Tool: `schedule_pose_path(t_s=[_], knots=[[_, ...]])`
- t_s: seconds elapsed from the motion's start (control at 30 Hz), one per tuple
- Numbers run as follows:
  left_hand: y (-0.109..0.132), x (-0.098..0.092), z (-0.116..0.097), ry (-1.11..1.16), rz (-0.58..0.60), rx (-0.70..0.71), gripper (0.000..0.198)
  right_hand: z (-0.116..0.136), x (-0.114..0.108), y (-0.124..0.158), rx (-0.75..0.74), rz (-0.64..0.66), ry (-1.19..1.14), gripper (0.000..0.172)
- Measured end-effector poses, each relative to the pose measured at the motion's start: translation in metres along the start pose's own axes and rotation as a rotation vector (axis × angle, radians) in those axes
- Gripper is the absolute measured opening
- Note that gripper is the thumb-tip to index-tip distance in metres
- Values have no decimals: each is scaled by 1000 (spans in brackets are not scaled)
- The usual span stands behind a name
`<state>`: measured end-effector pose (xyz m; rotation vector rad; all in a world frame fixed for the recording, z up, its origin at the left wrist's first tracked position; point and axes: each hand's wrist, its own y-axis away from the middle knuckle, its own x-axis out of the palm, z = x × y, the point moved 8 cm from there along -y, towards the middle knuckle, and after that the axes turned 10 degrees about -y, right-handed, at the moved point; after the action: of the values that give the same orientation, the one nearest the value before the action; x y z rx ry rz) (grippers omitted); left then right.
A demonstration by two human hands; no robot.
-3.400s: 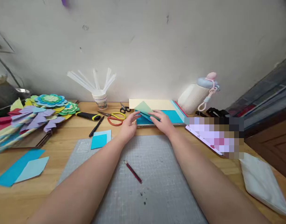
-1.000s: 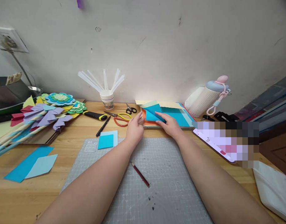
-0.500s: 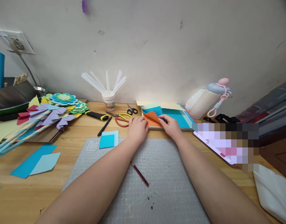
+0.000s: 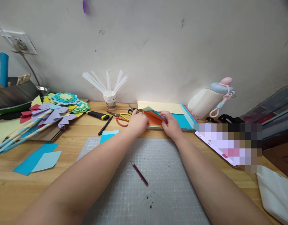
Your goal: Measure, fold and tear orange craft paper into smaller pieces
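Note:
My right hand [image 4: 171, 125] is closed on the raised edges of several sheets of coloured paper; green and blue show along the lifted part. Below them an orange sheet [image 4: 152, 118] is exposed. My left hand [image 4: 138, 123] has its fingers curled at the left edge of the same stack, closed on the paper there. Under and behind lie a cream sheet [image 4: 164, 107] and a blue sheet [image 4: 181, 121] on the stack. Just left of my left hand are scissors [image 4: 121, 121] with red and yellow handles, and black scissors [image 4: 132, 109] partly behind it.
A grey cutting mat [image 4: 167, 175] bears a pencil [image 4: 139, 173] and blue paper squares [image 4: 107, 137]. To the left lie a pen [image 4: 105, 125], a utility knife [image 4: 97, 115] and paper flowers [image 4: 64, 98]. A paper cup [image 4: 110, 100], a bottle [image 4: 202, 101] and a phone [image 4: 215, 148] stand or lie around.
The blue and green sheets have been lifted and tilted up by my right hand, which moved slightly forward. The orange corner is no longer curled up in front of them.

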<state>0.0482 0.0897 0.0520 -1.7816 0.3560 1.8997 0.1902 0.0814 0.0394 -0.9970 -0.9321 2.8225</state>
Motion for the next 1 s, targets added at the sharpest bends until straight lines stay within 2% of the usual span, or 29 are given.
schedule_pose_path(t_s=[0.13,0.37,0.6,0.8,0.93,1.0], knots=[[5,-1,-11,-32,-8,21,32,-2,-1,0,-20,8,44,34],[21,2,-36,-75,-48,-11,31,-7,5,5,12,84,100,28],[14,-4,-22,-41,-83,-33,32,0,9,2,-86,163,90,24],[3,-10,-6,8,-117,-149,31,1,4,0,-110,79,60,21],[7,-12,4,32,-153,-288,35,1,-2,-2,-80,-4,33,19],[11,-10,6,39,-161,-313,36,2,-3,-2,-67,-27,20,17]])
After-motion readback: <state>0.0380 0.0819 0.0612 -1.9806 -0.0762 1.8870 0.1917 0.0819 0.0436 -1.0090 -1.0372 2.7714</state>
